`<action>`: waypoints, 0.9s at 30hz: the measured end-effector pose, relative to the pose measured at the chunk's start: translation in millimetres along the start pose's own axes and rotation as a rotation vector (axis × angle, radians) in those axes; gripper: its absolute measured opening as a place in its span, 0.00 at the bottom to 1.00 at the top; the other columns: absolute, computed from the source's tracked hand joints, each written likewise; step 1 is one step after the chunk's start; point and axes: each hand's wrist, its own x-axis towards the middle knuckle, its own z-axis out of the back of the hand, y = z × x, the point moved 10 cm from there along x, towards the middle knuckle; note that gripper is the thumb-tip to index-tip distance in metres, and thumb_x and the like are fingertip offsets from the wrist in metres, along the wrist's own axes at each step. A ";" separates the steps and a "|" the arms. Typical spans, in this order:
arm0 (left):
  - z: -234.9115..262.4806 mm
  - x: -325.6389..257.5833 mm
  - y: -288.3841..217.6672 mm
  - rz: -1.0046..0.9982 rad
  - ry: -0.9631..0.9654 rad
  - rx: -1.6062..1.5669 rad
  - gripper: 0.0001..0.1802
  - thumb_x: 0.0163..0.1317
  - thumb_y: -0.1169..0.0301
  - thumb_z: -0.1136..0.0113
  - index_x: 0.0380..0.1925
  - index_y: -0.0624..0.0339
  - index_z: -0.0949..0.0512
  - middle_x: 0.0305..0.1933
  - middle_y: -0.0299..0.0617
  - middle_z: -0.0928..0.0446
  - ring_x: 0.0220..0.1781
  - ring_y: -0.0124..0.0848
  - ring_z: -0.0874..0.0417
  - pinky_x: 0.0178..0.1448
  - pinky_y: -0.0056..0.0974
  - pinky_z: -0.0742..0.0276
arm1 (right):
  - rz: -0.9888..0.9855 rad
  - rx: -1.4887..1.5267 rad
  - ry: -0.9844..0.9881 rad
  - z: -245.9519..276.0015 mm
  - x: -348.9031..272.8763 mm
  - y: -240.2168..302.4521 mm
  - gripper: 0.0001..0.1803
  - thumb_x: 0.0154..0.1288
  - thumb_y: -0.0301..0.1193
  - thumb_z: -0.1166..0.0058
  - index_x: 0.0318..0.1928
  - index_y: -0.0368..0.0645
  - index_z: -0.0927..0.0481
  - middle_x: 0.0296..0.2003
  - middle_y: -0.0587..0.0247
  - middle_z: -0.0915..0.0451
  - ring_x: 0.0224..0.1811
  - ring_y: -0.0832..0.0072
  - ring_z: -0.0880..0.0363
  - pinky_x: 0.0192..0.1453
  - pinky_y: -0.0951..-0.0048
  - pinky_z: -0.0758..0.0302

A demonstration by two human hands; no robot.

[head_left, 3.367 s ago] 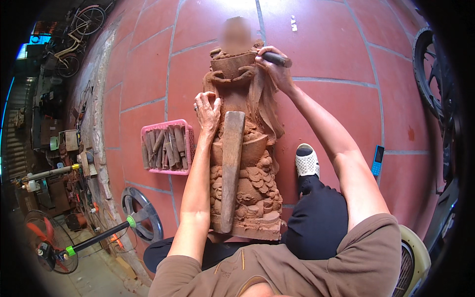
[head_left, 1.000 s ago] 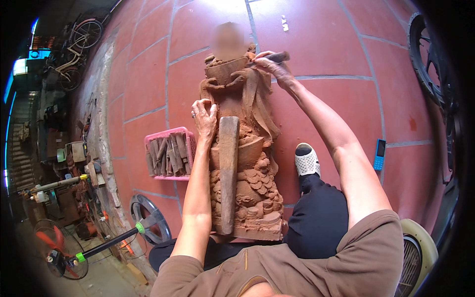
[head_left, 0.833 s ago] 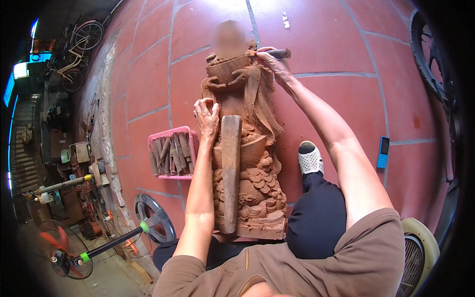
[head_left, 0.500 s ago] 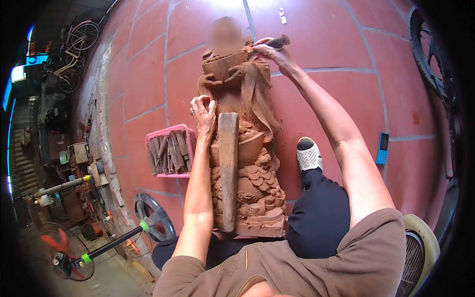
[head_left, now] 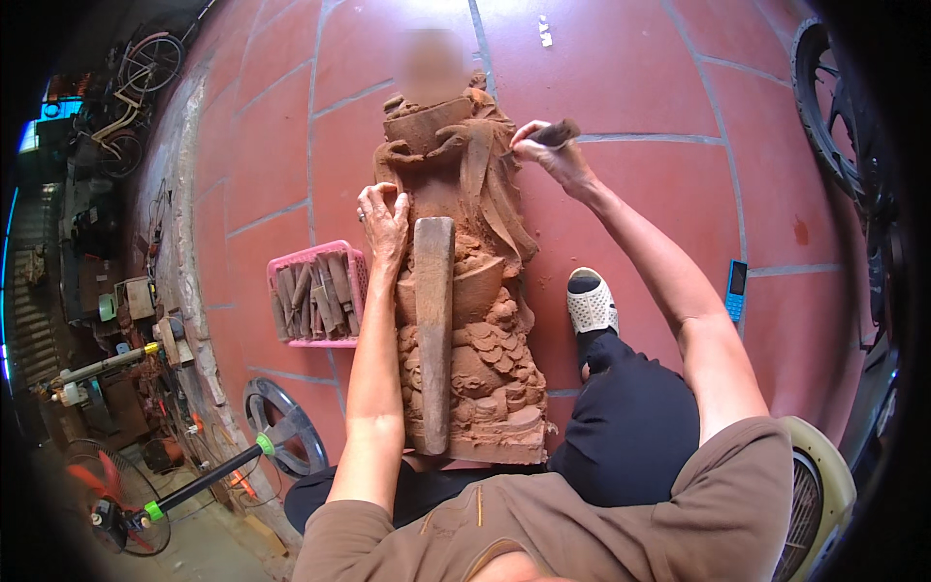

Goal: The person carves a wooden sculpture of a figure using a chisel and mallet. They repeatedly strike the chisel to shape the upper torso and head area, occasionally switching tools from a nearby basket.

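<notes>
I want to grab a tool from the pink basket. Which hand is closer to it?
Left. The left hand rests on the wooden statue right beside the pink basket; the right hand is across the statue, holding a small tool.

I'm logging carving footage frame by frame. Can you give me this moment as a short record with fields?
setting: red tiled floor
work piece: carved wooden statue lying on the floor in front of the person
left hand: resting flat on the statue's left side
right hand: gripping a small dark tool at the statue's upper right edge
on the statue: a long wooden mallet
nearby: pink basket of tools, white sandal, blue phone
</notes>
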 end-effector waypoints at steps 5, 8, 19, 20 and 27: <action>-5.0 1.8 -5.0 -0.014 0.021 0.020 0.17 0.64 0.62 0.40 0.48 0.58 0.27 0.51 0.49 0.30 0.58 0.44 0.30 0.64 0.49 0.37 | 0.112 0.164 -0.118 15.9 37.3 20.3 0.06 0.62 0.33 0.37 0.33 0.43 0.16 0.29 0.71 0.17 0.35 0.84 0.20 0.36 0.78 0.23; -6.0 -1.1 -2.9 0.013 0.029 0.000 0.17 0.63 0.62 0.40 0.48 0.58 0.27 0.51 0.49 0.29 0.58 0.45 0.30 0.64 0.49 0.38 | 0.129 -0.094 -0.178 7.2 37.5 16.9 0.09 0.63 0.35 0.37 0.34 0.43 0.15 0.27 0.73 0.18 0.31 0.87 0.23 0.34 0.79 0.24; -4.7 0.0 -2.6 0.004 0.021 0.030 0.17 0.64 0.62 0.40 0.48 0.58 0.27 0.51 0.48 0.29 0.58 0.44 0.30 0.63 0.49 0.37 | 0.047 0.272 -0.220 22.1 31.7 5.1 0.07 0.63 0.32 0.36 0.35 0.41 0.17 0.31 0.65 0.16 0.34 0.82 0.18 0.35 0.82 0.21; -5.1 0.7 -2.9 -0.002 0.022 0.015 0.17 0.64 0.62 0.40 0.48 0.58 0.27 0.51 0.48 0.29 0.58 0.44 0.30 0.63 0.49 0.37 | 0.048 0.261 -0.204 15.7 36.7 5.9 0.07 0.64 0.32 0.37 0.35 0.41 0.17 0.32 0.65 0.17 0.34 0.82 0.19 0.36 0.82 0.21; -0.8 -1.9 -1.9 0.022 0.024 0.010 0.16 0.64 0.63 0.41 0.47 0.59 0.27 0.51 0.49 0.30 0.58 0.44 0.30 0.64 0.49 0.37 | 0.098 0.008 -0.046 -9.7 4.7 1.5 0.04 0.64 0.30 0.38 0.38 0.44 0.16 0.30 0.74 0.18 0.32 0.86 0.22 0.36 0.81 0.24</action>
